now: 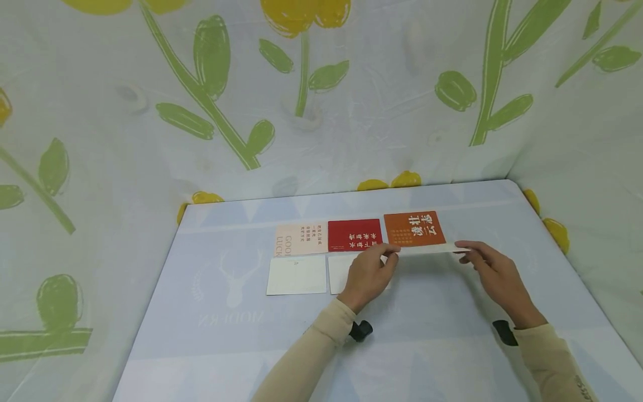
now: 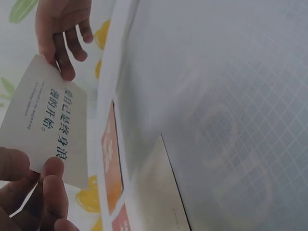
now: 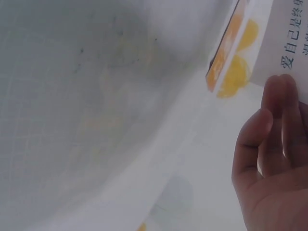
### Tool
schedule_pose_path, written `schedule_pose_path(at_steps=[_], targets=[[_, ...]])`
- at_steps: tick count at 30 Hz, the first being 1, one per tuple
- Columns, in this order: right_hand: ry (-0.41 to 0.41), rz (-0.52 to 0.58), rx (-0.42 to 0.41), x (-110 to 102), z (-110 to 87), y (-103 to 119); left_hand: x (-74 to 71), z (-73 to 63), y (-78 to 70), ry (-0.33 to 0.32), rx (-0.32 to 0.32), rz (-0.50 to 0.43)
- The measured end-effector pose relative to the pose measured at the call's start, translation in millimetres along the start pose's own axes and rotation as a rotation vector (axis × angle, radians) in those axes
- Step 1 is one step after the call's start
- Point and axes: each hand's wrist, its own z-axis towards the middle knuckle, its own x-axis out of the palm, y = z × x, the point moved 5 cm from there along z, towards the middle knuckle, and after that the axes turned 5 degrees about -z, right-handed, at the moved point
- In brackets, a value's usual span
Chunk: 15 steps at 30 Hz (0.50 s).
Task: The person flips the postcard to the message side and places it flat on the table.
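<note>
Both hands hold a white card [image 1: 427, 249] raised over the table, tilted so the head view catches it nearly edge-on. My left hand [image 1: 365, 276] pinches its left end, and my right hand [image 1: 497, 277] grips the right end between thumb and fingers. Dark Chinese characters and smaller print show on the card [image 2: 45, 115] in the left wrist view. Just beyond it lies an orange card [image 1: 414, 229] with white lettering. A cream card [image 1: 338, 273] lies partly hidden under my left hand.
Left of the orange card lie a red card [image 1: 354, 234] and a pale pink card [image 1: 301, 239], with another cream card [image 1: 296, 276] in the nearer row. The pale blue table [image 1: 211, 357] meets a flower-patterned curtain [image 1: 351, 139] at its back edge.
</note>
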Motion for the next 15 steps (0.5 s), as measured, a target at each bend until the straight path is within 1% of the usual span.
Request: schedule_pose_path(at_steps=[5, 9, 15], targets=[[0.015, 0.045, 0.02, -1.1, -0.3, 0.5, -2.3, 0.7, 0.3, -0.02, 0.014, 0.0], [0.018, 0.064, 0.023, -1.9, -1.1, 0.3, -3.0, 0.3, 0.6, -0.022, 0.016, -0.012], [0.021, 0.053, 0.025, -2.5, -1.6, -0.3, -3.6, -0.3, 1.5, -0.022, 0.003, -0.033]])
